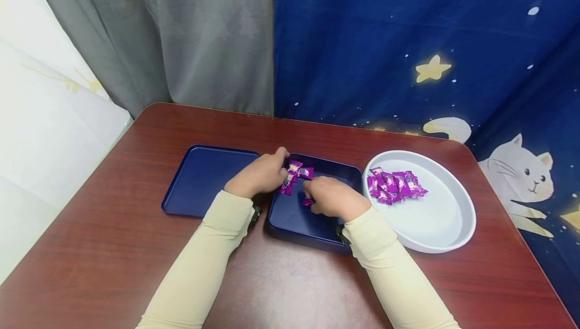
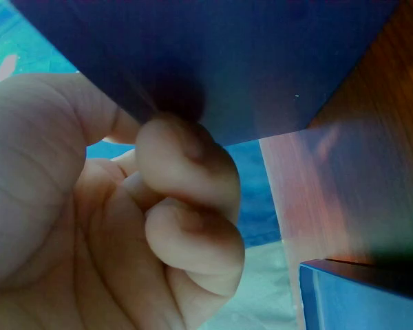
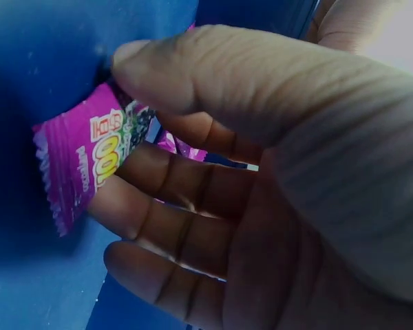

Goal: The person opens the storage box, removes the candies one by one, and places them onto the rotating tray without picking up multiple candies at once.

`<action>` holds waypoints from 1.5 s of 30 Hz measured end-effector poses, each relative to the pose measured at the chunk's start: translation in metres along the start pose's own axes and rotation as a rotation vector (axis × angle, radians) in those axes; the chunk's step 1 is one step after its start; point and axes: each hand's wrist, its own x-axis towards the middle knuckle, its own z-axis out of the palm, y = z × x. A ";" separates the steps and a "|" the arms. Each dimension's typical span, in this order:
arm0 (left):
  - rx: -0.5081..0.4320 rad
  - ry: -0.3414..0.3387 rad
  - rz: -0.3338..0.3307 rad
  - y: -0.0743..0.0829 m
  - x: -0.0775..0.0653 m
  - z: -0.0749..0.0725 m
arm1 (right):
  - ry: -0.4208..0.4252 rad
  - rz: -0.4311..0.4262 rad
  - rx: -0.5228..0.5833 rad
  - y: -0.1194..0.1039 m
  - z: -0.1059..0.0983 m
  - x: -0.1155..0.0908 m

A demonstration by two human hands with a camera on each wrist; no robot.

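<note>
A dark blue rectangular box (image 1: 296, 222) stands on the table, with a few purple wrapped candies (image 1: 288, 184) along its left inner side. My left hand (image 1: 260, 174) grips the box's left wall near the far corner; in the left wrist view, curled fingers (image 2: 189, 165) lie against the outer wall. Inside the box, my right hand (image 1: 337, 199) pinches one wrapped candy (image 3: 82, 155) between thumb and fingers, low over the box floor. Part of that candy is hidden by the thumb, and another purple wrapper (image 3: 182, 148) shows behind the fingers.
A flat blue lid or tray (image 1: 199, 180) lies left of the box. Right of it, a round white tray (image 1: 437, 223) bears a heap of purple candies (image 1: 394, 188) toward its left side. Curtains (image 1: 217, 42) hang behind the brown table (image 1: 113, 238).
</note>
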 end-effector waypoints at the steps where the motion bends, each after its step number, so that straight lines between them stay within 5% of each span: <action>1: -0.001 -0.002 -0.003 0.000 0.000 0.000 | -0.004 0.003 -0.001 -0.001 0.000 0.000; 14: -0.001 -0.001 0.007 -0.001 0.000 -0.002 | -0.009 0.057 0.034 0.002 -0.004 -0.003; 45: -0.002 -0.001 0.010 -0.001 0.000 0.000 | 0.145 0.062 0.056 0.023 -0.031 -0.032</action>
